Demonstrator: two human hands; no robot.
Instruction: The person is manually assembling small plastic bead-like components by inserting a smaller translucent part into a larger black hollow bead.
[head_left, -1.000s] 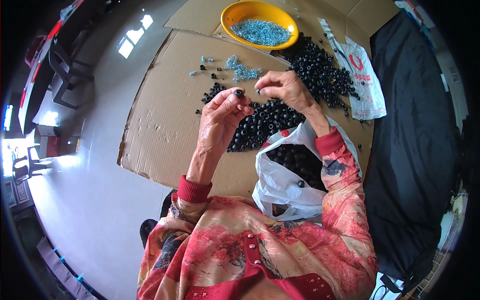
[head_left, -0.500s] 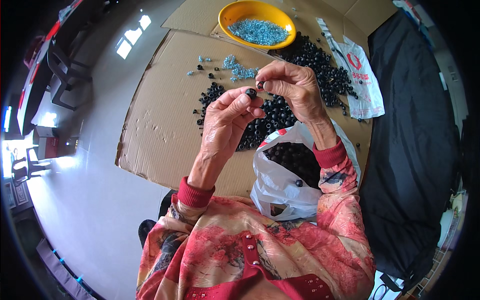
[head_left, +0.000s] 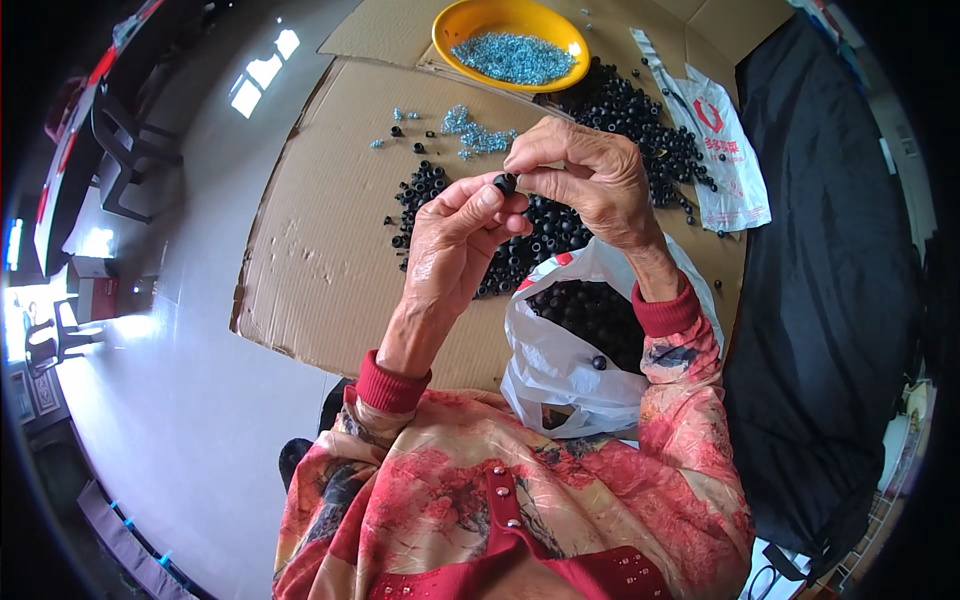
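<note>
My left hand [head_left: 452,228] pinches a small round black piece [head_left: 504,184], perhaps a hollow plastic cap, between thumb and forefinger. From the right, the thumb and forefinger of my right hand [head_left: 597,182] close together against the top of that piece. A small dark part was between those fingers earlier; now what they hold is hidden. Beneath both hands, loose black pieces [head_left: 548,236] lie heaped on a cardboard sheet [head_left: 310,230]. Beyond them is a little pile of shiny pale blue pieces [head_left: 478,134], too small to name.
A yellow bowl [head_left: 443,42] of pale blue pieces stands at the far side. A white plastic bag [head_left: 530,375] of black balls sits open near my right forearm. Further right lie a flat white bag [head_left: 735,190] and a large black cloth [head_left: 820,300]. More black balls [head_left: 640,125] spread behind my right hand.
My right hand has come slightly left and down, bringing its fingertips onto the black piece. The left hand has hardly moved.
</note>
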